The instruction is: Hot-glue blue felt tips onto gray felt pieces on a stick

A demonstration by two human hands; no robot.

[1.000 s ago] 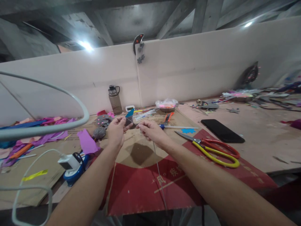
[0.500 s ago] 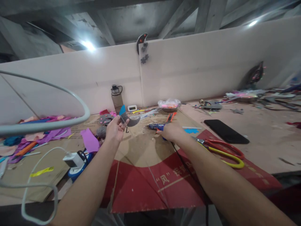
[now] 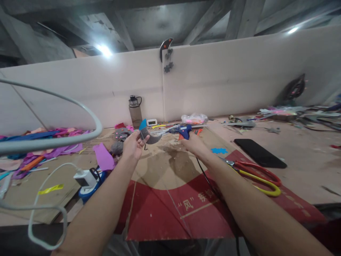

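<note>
Between its fingers and thumb, my left hand (image 3: pixel 135 144) pinches a grey crescent-shaped cutout (image 3: pixel 153 139) with a blue piece (image 3: pixel 143 124) at its upper end. A blue hot glue gun (image 3: pixel 184 131) with an orange trigger is gripped in my right hand (image 3: pixel 194 143). Its nozzle points left, toward the crescent; whether the tip touches it I cannot tell. From the gun a black cord runs down over the red and brown cardboard (image 3: pixel 160 209). A blue jagged-edged cutout (image 3: pixel 218 150) lies to the right of my right hand.
Scissors with red and yellow handles (image 3: pixel 259 174) lie right of my right forearm, near a black phone (image 3: pixel 259 153). A bottle (image 3: pixel 135 113) stands against the partition. Coloured scraps (image 3: pixel 50 153), a white charger (image 3: pixel 86 179) and a looping pale cable (image 3: pixel 90 124) occupy the left.
My right hand has raised the glue gun off the cardboard toward the crescent. The blue jagged cutout is now more exposed. My left hand keeps its hold; the view has shifted slightly.
</note>
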